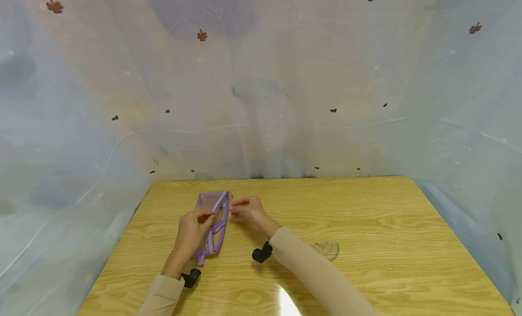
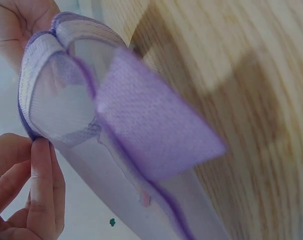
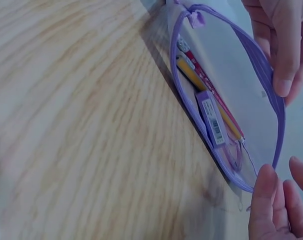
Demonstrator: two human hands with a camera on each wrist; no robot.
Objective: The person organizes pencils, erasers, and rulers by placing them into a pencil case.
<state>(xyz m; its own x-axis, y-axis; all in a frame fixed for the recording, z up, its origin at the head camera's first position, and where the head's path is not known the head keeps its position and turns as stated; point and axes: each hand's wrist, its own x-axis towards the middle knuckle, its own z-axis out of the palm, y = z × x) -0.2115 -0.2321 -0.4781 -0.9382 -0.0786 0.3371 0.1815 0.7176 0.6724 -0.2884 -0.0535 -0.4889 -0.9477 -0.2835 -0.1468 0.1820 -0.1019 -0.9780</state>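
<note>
A purple mesh pencil case point(image 1: 200, 199) is on the left of the table with its zipped mouth spread wide. My left hand point(image 1: 192, 227) pinches one side of the mouth; in the left wrist view its fingers point(image 2: 40, 175) press at the purple rim. My right hand point(image 1: 249, 209) holds the opposite rim near the zip's far end, beside a small ring point(image 1: 230, 195). Inside lie a yellow pencil point(image 3: 191, 74), a red patterned pencil point(image 3: 204, 75), an eraser in a purple sleeve with a barcode point(image 3: 213, 120) and a pinkish loop point(image 3: 236, 159). A purple fabric tab point(image 2: 151, 115) sticks out at the near end.
A clear protractor point(image 1: 329, 250) lies on the wooden table point(image 1: 379, 225), partly hidden by my right sleeve point(image 1: 310, 261). Black wrist devices point(image 1: 261, 253) hang below my wrists. A patterned curtain point(image 1: 277, 103) stands behind the table's far edge and along both sides.
</note>
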